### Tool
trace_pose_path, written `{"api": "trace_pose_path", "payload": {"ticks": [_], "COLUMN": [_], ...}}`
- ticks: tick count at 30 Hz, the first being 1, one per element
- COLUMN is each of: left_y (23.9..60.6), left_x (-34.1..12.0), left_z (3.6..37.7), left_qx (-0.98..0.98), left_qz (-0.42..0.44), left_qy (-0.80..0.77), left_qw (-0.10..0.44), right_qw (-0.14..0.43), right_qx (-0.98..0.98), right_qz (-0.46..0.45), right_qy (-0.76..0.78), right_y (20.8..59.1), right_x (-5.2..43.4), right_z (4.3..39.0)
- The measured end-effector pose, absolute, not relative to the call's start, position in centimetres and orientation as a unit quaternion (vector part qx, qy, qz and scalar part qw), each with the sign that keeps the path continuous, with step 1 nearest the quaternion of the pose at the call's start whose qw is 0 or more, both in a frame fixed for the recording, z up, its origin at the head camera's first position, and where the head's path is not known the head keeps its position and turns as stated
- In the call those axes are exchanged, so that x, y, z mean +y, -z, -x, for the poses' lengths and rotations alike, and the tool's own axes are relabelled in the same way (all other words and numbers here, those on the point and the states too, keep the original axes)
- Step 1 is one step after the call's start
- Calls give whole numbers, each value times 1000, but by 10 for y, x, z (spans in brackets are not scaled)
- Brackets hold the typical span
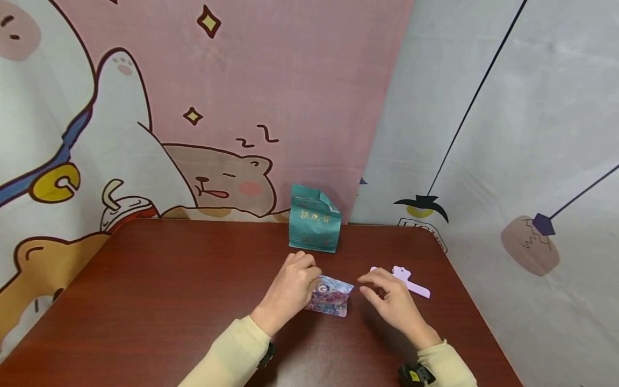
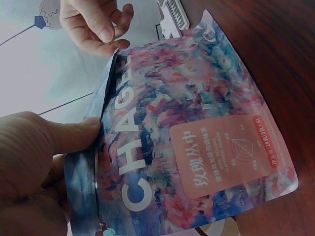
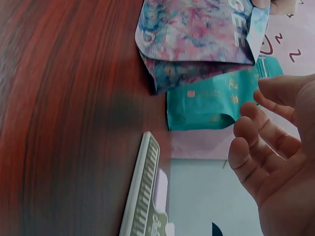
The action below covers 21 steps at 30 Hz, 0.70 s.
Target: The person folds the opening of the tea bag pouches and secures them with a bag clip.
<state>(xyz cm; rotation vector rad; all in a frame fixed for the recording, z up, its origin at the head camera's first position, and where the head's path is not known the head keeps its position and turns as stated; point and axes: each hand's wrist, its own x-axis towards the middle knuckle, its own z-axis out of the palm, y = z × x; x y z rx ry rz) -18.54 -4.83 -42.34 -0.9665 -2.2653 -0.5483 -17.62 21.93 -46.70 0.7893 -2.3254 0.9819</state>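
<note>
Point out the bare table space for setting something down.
Widest: the table between its left edge and the left hand holding the CHAGEE pouch. Smaller: right of the teal Tieguanyin pouch, behind the lilac clip. Crowded: from the CHAGEE pouch through the right hand to the clip.

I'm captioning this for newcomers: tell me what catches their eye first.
The colourful CHAGEE pouch probably comes first, gripped at its top by the fingers of the left hand. Next is the teal bag standing at the back of the table. Behind it, the cartoon backdrop shows a sleeping bear.
</note>
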Motion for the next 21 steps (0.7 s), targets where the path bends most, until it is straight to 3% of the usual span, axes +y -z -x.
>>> {"api": "trace_pose_path", "payload": {"ticks": [21], "left_y": [423], "left_x": [-48], "left_z": [184], "left_qx": [-866], "left_qz": [359], "left_qy": [195], "left_qw": [288], "right_qw": [222], "right_qx": [-917], "right_qz": [-203], "right_qy": [-261], "right_y": [481], "right_x": [267], "right_z": [165]}}
